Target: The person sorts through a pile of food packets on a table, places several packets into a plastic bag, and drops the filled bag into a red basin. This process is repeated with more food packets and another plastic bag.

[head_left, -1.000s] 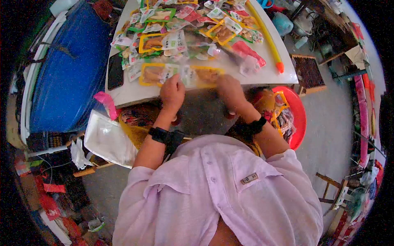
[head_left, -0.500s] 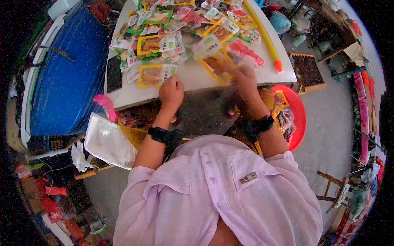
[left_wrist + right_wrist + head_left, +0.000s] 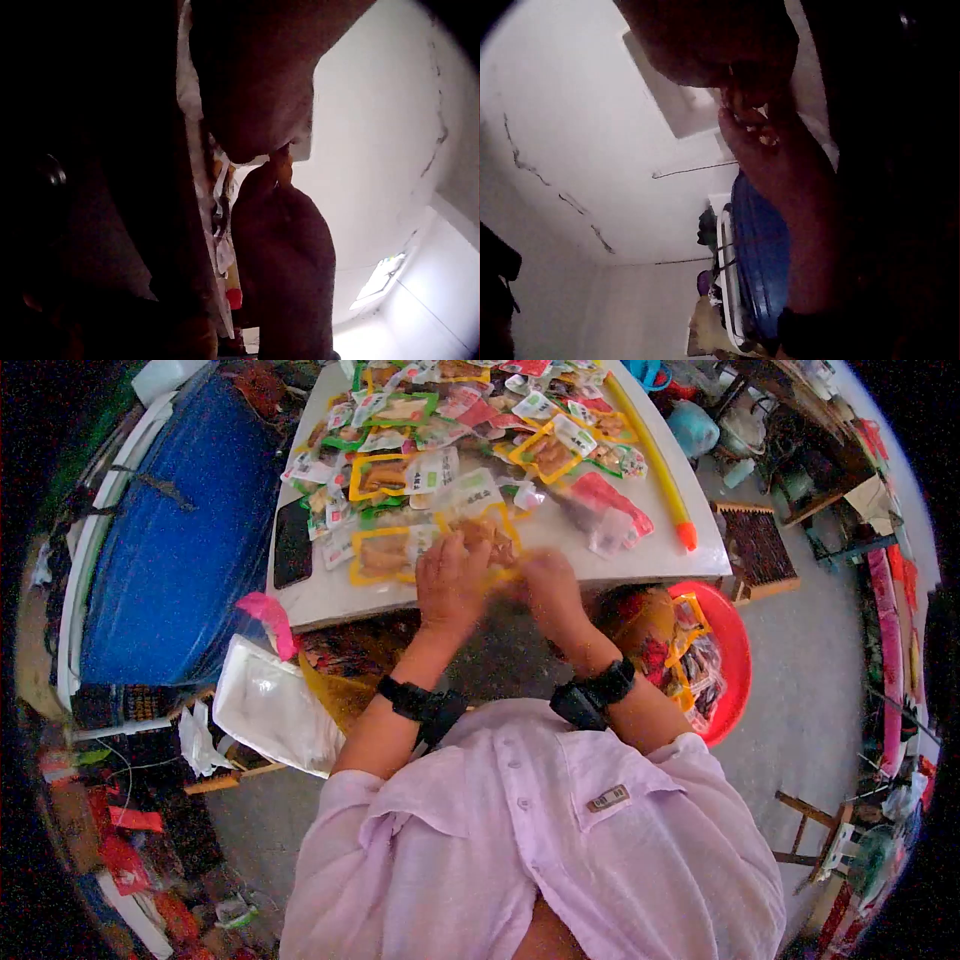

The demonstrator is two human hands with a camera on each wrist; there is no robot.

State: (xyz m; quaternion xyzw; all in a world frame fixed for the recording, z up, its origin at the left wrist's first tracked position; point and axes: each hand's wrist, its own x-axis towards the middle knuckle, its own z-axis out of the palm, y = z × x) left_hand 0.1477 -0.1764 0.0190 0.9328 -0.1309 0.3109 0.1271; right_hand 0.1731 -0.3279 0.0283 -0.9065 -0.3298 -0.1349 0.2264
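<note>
A yellow-edged food packet [image 3: 470, 495] with a clear window and pale label stands tilted at the table's near side. My left hand [image 3: 452, 585] grips it by its lower part, fingers laid over its front. Blurred by motion, my right hand [image 3: 555, 598] pinches the same packet's lower right corner; in the left wrist view an orange bit of packet [image 3: 282, 169] shows between the hands' fingertips. Another yellow-edged packet [image 3: 382, 556] lies flat on the white table [image 3: 335, 600], partly behind the left hand.
Many mixed packets [image 3: 410, 408] cover the far part of the table. A black phone [image 3: 293, 542] lies at its left edge, a yellow tube [image 3: 655, 460] with an orange tip along its right. A red basin [image 3: 738, 660] holding packets stands lower right, a white foam box [image 3: 270, 700] lower left.
The right hand swung a yellow-edged packet out to the right, then brought it back to the middle. The left hand came off the flat packet's edge and took hold of the other packet.
</note>
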